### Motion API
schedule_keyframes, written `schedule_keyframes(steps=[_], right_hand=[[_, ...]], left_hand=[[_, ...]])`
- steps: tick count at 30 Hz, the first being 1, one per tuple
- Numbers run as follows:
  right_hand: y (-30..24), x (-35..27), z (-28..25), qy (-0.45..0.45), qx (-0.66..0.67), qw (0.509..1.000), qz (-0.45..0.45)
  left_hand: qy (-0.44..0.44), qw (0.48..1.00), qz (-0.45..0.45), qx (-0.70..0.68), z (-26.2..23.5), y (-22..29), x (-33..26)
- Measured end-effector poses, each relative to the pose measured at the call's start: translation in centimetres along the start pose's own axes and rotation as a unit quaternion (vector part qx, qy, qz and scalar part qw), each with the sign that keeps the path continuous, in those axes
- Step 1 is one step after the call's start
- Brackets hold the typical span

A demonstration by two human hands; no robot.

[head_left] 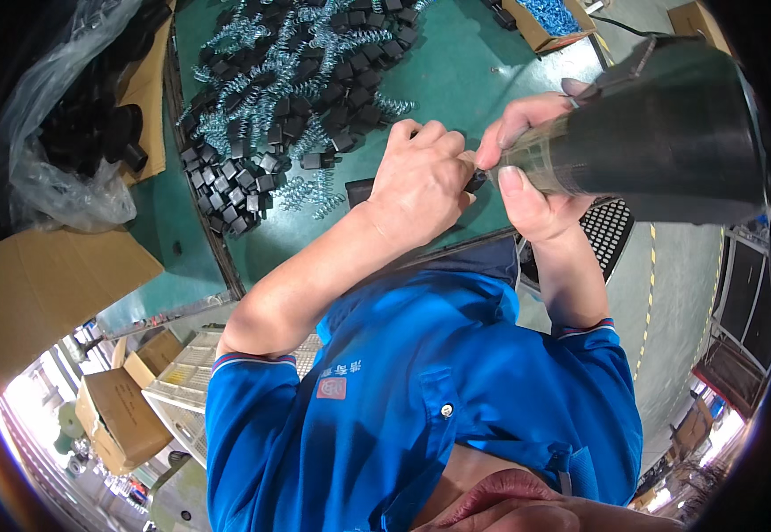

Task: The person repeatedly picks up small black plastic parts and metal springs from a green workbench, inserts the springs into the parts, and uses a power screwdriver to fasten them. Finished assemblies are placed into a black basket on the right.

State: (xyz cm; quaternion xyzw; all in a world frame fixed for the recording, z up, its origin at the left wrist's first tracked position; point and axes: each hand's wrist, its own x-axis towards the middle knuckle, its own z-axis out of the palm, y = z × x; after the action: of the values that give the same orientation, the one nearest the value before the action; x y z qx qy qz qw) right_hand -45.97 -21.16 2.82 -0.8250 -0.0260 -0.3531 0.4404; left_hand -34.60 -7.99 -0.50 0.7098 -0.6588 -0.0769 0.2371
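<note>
Left hand (421, 182) closes its grip around a small black part — right hand (527, 177) clamps the dark cone-shaped housing (669, 142) above the green counter (465, 80).

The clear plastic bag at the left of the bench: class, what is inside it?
Inside the clear plastic bag lie dark, rounded black parts, showing through the film. Glare and folds hide their exact shape and number. The bag rests beside a cardboard box.
</note>
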Motion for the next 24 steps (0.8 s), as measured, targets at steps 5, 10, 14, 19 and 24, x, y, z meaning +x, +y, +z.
schedule_keyframes(steps=[5, 10, 14, 19, 24], right_hand=[[0.2, 0.0, 0.8, 0.052, 0.084, 0.995, 0.018], [-0.1, 0.0, 1.3, 0.081, 0.147, 0.985, 0.030], [0.3, 0.0, 1.3, 0.077, 0.152, 0.985, 0.028], [-1.5, 2.2, 0.3, 0.118, 0.306, 0.941, 0.085], [-1.1, 2.3, -3.9, 0.062, -0.114, 0.978, 0.163]], left_hand=[[-0.014, 1.000, -0.008, 0.003, 0.2, 0.1, 0.2], [-0.018, 1.000, -0.020, -0.003, 0.2, 0.2, 0.2], [0.016, 1.000, 0.005, -0.006, 0.3, 0.0, 0.0], [0.021, 1.000, 0.002, -0.013, 0.1, -0.3, 0.1], [-0.003, 0.971, -0.074, -0.227, -2.3, 0.6, -0.2]])
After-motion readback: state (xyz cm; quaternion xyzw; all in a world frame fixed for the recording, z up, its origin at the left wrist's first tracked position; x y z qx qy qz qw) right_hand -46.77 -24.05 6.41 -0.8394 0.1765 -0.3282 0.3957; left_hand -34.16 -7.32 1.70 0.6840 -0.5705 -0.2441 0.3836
